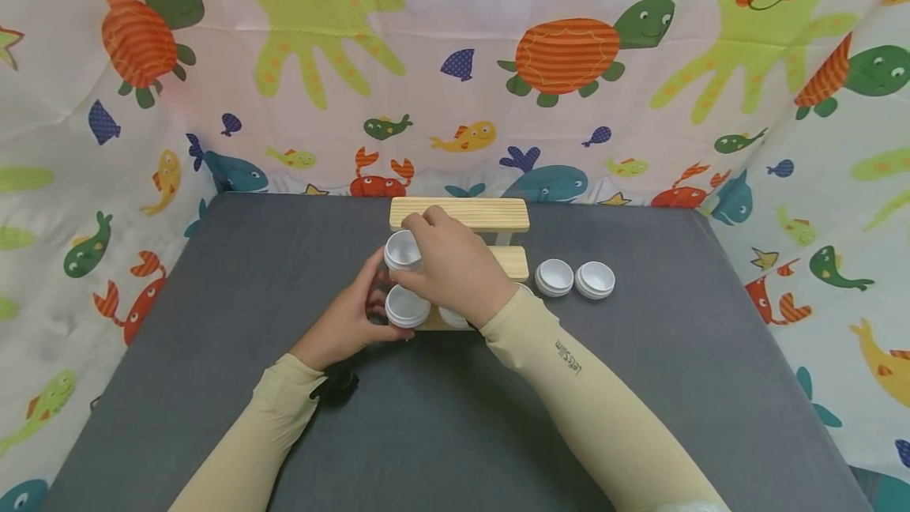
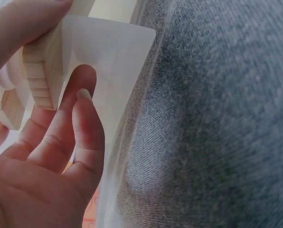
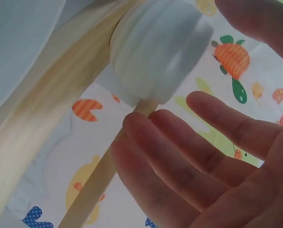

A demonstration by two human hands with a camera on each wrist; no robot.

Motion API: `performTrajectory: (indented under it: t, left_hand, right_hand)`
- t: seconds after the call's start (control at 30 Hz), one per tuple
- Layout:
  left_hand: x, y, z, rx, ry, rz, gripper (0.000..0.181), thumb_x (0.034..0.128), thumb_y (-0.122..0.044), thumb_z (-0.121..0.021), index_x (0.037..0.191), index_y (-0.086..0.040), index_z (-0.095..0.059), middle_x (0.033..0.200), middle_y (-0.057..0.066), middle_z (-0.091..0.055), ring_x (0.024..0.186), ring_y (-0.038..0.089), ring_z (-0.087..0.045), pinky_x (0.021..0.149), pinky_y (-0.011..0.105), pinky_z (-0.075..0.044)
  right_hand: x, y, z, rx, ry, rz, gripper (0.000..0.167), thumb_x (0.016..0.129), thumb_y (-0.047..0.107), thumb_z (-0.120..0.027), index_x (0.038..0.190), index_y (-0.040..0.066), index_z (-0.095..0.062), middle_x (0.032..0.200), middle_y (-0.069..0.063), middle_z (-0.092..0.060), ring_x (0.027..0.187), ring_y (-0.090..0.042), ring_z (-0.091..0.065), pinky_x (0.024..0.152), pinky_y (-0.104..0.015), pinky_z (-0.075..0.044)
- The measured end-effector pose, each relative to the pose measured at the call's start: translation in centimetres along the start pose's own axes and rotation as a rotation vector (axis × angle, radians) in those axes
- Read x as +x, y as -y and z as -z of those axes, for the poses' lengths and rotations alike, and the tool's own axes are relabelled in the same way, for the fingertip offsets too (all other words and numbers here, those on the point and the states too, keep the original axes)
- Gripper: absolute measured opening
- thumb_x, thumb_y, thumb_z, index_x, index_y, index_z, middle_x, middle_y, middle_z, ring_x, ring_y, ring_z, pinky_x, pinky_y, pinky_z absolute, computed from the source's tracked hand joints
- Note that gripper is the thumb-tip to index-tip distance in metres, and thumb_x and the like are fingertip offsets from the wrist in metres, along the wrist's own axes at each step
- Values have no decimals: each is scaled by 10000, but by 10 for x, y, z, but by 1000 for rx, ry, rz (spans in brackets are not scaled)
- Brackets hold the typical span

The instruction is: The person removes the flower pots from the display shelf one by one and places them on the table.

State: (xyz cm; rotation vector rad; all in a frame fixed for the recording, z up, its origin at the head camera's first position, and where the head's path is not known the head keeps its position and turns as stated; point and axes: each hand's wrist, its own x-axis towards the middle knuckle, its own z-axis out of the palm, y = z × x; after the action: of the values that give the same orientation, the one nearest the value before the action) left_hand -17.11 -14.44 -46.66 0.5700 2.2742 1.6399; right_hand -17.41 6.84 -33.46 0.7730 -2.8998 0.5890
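A tiered wooden stand (image 1: 510, 261) with pale slats and translucent side panels (image 2: 108, 52) bears several round white jars. My left hand (image 1: 348, 310) holds the stand's left end. Its thumb lies by the front slat, its fingers under the slat's end (image 2: 41, 78). Above the middle slat my right hand (image 1: 458, 263) reaches across, beside a white jar (image 1: 403, 251). In the right wrist view that jar (image 3: 155, 47) has its thumb apart from it, the loosely bent fingers close below. Another white jar (image 1: 407, 306) sits on the front slat; more behind the right wrist are partly hidden.
Two more white jars, one nearer the stand (image 1: 554, 277) and one further right (image 1: 595, 280), stand on the grey tabletop (image 1: 675, 354). The stand's top slat (image 1: 469, 213) is at the back. A cloth (image 1: 441, 133) printed with sea animals hangs behind and along both sides.
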Motion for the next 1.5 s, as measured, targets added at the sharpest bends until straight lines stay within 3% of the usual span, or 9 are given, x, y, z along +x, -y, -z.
performTrajectory:
  t: [0.4,0.67,1.07,1.5]
  left_hand:
    - [-1,2,1,17,5,11,1348,784,-201,-1001,1683,-559,-62,1213,5,-779,1039,208,-757,982,368,-583]
    - [-1,1,0,-8,14,-2,1348,782,-189,-1001,1680,-569,-70,1264,14,-768,1051,229,-748,970,344,-587]
    - [-1,2,0,-25,18,-5,1349,783,-171,-999,1683,-559,-72,1423,27,-629,1095,219,-744,987,363,-592]
    - [-1,2,0,-9,8,-20,1356,762,-161,-1010,1682,-559,-97,1387,45,-619,1046,217,-763,940,314,-596]
  right_hand:
    - [8,7,-10,-61,-15,29,665,902,426,-886,1397,50,-648,1160,-128,-635,864,-209,-697,790,-353,-638]
    - [9,10,-12,-101,4,36,646,908,355,-888,1409,36,-632,1207,-148,-628,960,-221,-726,888,-351,-646]
    - [10,9,-17,-89,13,32,586,915,306,-881,1367,20,-642,1198,-154,-599,916,-223,-732,863,-350,-651]
    - [-2,0,-8,-73,-26,36,494,926,280,-857,1300,5,-684,1139,-143,-599,878,-205,-709,821,-320,-648]
